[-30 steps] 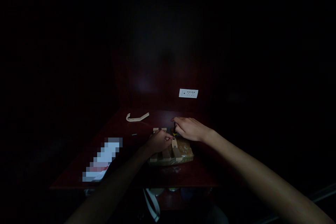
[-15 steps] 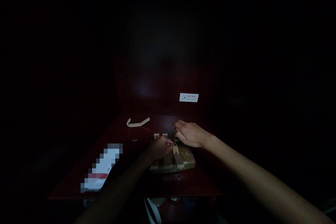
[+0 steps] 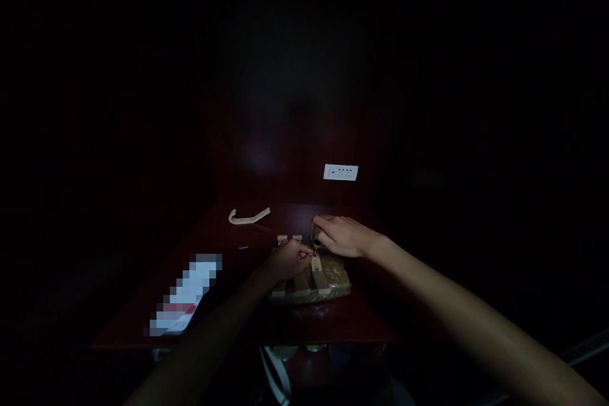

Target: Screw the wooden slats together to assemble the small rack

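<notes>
A brown package [image 3: 339,276] in shiny clear wrap lies on the dark red table [image 3: 228,327], and wooden slats [image 3: 322,283] rest on top of it, running from its back to its front edge. The rightmost slat carries a pale strip [image 3: 316,263] with a dark round spot on it.

Over the back of the package, the right hand [image 3: 345,236] grasps a small screwdriver [image 3: 316,241] — yellow and black — with fingers curled round the handle and the tool pointing down toward the pale strip. The left hand [image 3: 288,259] lies across the slats on the left part of the package, its thumb and finger drawn close together beside the screwdriver's lower end. Whether they pinch something small there, I cannot tell.

Behind the package and to its left lies a curved wooden hook [image 3: 250,220]. Nearer to the package, also on its left, is a small thin piece [image 3: 243,247], too small to make out. Farther left and toward the front edge lies a flat white thing [image 3: 185,298], its face blurred — a patch of red shows on it. A white socket [image 3: 340,172] sits on the wall beyond the package, and a pale strap [image 3: 276,373] hangs below the table's edge in front of it.
</notes>
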`<state>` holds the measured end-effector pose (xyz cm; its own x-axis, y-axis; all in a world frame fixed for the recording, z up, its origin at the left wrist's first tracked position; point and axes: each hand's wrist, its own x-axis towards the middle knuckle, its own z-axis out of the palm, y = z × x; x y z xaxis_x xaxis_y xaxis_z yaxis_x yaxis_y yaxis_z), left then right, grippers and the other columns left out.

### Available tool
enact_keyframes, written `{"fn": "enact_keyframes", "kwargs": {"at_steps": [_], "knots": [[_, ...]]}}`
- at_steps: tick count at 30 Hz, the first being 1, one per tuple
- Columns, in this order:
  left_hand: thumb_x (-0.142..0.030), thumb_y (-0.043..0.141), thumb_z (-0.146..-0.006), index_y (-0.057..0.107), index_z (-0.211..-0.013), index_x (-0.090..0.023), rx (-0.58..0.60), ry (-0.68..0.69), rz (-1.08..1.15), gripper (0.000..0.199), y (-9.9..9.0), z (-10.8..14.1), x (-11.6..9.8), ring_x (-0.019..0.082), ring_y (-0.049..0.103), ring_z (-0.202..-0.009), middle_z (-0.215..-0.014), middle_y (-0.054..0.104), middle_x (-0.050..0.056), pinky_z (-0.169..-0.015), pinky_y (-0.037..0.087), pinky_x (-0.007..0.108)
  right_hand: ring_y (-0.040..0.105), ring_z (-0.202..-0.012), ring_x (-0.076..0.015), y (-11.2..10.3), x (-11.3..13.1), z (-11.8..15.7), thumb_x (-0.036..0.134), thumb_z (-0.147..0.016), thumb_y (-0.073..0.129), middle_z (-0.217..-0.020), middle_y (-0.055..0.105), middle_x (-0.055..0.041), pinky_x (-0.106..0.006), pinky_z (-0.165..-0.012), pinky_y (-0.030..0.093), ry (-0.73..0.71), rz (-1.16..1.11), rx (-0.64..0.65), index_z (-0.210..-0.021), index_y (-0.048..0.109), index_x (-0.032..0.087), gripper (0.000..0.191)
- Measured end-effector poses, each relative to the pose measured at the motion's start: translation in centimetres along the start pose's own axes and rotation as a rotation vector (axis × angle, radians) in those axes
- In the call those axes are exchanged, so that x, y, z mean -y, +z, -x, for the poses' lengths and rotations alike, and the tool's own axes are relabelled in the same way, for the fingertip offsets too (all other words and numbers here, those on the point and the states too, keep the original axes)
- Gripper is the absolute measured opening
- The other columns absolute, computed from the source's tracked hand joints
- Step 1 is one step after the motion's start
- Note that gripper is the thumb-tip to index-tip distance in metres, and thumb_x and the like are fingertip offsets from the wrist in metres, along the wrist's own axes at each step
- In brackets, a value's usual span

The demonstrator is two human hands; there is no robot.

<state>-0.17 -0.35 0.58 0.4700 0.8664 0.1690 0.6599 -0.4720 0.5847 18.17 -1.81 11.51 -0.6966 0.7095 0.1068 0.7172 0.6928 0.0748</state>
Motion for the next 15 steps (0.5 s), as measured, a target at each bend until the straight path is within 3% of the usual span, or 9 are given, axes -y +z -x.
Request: {"fn": "enact_keyframes", "kwargs": {"at_steps": [9, 15], "knots": [[-0.03, 0.05, -0.08, 0.072, -0.075, -0.018, -0.006, -0.031, 0.019, 0.026, -0.11, 0.13, -0.28, 0.013, 0.05, -0.058, -0.061, 0.062, 0.001, -0.054, 0.031, 0.021, 0.065, -0.077, -0.0232, -0.53, 0.02, -0.18, 0.05, -0.098, 0.027, -0.085, 0.067, -0.0114, -0.028, -0.062, 0.038, 0.097, 0.111, 0.042, -0.106, 0.052, 0.018, 0.042], [-0.029, 0.049, -0.079, 0.072, -0.077, -0.017, 0.023, -0.05, 0.042, 0.026, -0.13, 0.0, -0.35, 0.013, 0.05, -0.059, -0.062, 0.062, 0.001, -0.056, 0.032, 0.022, 0.065, -0.083, -0.0211, -0.46, 0.32, -0.21, 0.04, -0.101, 0.023, -0.097, 0.067, -0.0117, -0.028, -0.069, 0.04, 0.083, 0.085, 0.011, -0.1, 0.054, 0.017, 0.038]]}}
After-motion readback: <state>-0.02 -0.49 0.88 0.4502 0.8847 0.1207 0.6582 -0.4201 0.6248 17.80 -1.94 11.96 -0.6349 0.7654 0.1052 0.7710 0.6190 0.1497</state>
